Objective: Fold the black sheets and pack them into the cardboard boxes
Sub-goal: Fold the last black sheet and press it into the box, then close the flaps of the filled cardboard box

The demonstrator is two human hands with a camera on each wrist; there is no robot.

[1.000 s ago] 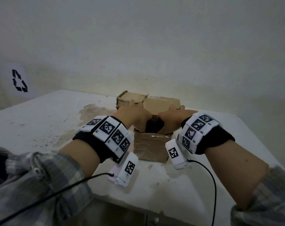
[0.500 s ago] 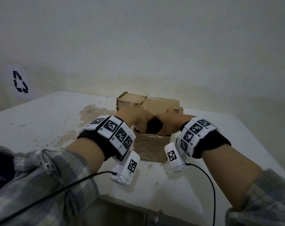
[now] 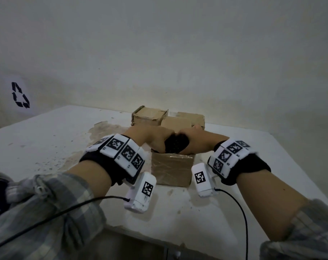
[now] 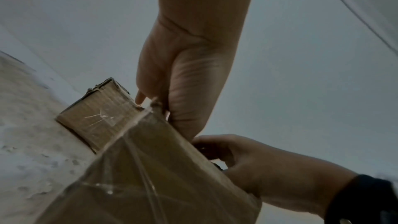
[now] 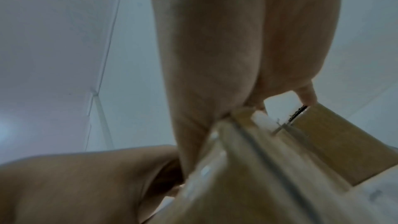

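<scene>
The person is leaning over the white counter [image 3: 52, 139], both forearms reaching forward, each wrist wearing a band of black-and-white marker tiles with a small white camera unit hanging below it. Just past the wrists, a tape-wrapped cardboard box [image 3: 172, 168] is standing near the counter's front, and both hands are meeting over its open top.

The left hand [image 3: 150, 136] is curling around one side of a bundled black sheet [image 3: 176, 144] while the right hand [image 3: 194, 140] is clasping the other side. Both are gripping the sheet, squeezing it between them. I'd say they are holding it this tight to keep the folds from springing open and to keep the bundle narrower than the box mouth. The sheet itself is sitting at the rim, its lower part seemingly inside and its top bulging above. How deep it reaches is hidden by the hands.

From the left wrist view, fingers are dipping behind the box wall, which suggests a downward push.

Behind this box, two more cardboard boxes are waiting side by side near the wall: the left one [image 3: 149, 117] and the right one [image 3: 189, 119], just beside each other. Whether they are already filled I cannot tell. A recycling symbol [image 3: 20, 95] is showing at the far left.
</scene>
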